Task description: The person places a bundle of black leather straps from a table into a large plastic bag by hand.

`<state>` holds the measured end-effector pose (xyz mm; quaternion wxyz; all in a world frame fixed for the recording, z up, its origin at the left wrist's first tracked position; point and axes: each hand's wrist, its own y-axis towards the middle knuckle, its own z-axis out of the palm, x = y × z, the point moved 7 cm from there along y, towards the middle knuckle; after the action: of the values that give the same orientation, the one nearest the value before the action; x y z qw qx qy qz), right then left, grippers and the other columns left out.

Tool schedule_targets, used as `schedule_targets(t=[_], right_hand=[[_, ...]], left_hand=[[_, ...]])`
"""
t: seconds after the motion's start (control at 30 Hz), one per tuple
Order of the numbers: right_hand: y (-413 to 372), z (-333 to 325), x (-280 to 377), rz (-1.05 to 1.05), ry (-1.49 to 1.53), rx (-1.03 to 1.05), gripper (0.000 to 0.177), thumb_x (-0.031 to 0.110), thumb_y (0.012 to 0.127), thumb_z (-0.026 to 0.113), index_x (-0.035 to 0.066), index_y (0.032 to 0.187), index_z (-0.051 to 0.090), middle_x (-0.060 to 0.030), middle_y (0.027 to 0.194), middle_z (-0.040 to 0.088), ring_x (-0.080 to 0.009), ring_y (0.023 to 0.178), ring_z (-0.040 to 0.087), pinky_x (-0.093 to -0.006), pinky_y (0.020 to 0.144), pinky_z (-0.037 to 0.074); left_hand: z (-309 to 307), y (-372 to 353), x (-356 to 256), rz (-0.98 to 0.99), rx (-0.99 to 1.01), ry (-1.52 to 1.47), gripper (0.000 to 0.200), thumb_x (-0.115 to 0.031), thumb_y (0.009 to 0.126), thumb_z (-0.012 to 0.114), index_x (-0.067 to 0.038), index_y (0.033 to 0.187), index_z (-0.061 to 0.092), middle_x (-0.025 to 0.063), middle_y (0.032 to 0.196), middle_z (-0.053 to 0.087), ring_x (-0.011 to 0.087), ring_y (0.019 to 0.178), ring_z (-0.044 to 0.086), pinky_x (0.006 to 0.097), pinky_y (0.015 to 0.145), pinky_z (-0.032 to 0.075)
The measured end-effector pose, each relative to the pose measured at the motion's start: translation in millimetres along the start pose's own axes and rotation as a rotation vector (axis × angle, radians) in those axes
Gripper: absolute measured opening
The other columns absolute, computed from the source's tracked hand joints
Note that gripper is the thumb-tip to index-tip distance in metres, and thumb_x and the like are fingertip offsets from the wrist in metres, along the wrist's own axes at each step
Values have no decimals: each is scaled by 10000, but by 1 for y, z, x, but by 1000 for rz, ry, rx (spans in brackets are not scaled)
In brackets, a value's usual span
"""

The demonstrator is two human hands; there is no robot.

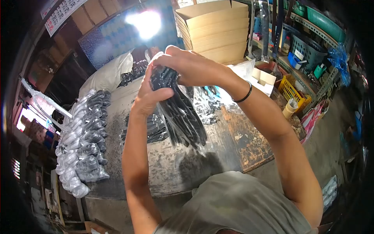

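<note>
Above the table, my left hand (146, 95) is closed around the upper part of a clear plastic bag of long black pieces (181, 117), its thumb across the front. My right hand (187, 66) is closed at the top of the same bag, fingers bent over it against my left hand. The bag hangs downward, slightly tilted; its gathered mouth is mostly hidden by my fingers. Beneath and behind it lies a pile of black pieces (156, 128). More small clear packets (208, 105) lie just beyond, to the right.
Stacked bulging clear bags (83, 140) line the table's left edge. A worn wooden board (249, 140) covers its right part. Cardboard boxes (218, 33) stand at the back, beside a bright lamp (146, 23). Shelves with baskets (309, 43) and a yellow crate (292, 91) are at right.
</note>
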<state>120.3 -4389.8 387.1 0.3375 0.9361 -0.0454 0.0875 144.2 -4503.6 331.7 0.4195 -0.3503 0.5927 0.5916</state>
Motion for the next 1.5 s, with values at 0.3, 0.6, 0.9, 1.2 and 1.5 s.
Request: schedule_targets(t=[0.3,0.6,0.9,1.2,1.5], right_hand=[[10,-19,-11,-26,109,-31,572,-124,611,527,79,1145,537,-81,1004,566,-245,945,535,-354,734,445],[16,-41,4,-98,64,-108,562,-126,590,488,62,1113,569,-73,1096,586,-217,1081,526,-332,926,417],[30,-39,29,-147,165,-238,564,-84,591,526,66,1132,578,-94,1119,587,-235,1106,519,-343,971,388],[32,-38,7,-77,553,-283,574,-132,606,523,23,1156,577,-93,1154,584,-176,1109,522,-295,968,394],[27,-32,-14,-49,618,-278,583,-162,614,501,16,1164,577,-62,1143,591,-139,1077,532,-266,968,393]], left_hand=[[-5,-22,61,-17,462,-427,1127,-457,459,876,31,1321,338,139,1237,512,243,1122,520,401,937,442],[4,-51,100,23,354,-308,695,-315,685,765,38,1211,481,124,1089,605,229,978,589,365,842,479],[1,-39,112,184,272,-457,538,-172,665,735,19,1136,556,109,1050,632,250,976,600,377,879,472],[53,-23,79,143,363,-527,823,-220,554,828,3,1258,466,151,1186,563,279,1061,559,418,929,447],[30,-42,123,69,296,-470,727,-254,609,781,31,1214,495,157,1122,590,271,1022,572,385,872,470]])
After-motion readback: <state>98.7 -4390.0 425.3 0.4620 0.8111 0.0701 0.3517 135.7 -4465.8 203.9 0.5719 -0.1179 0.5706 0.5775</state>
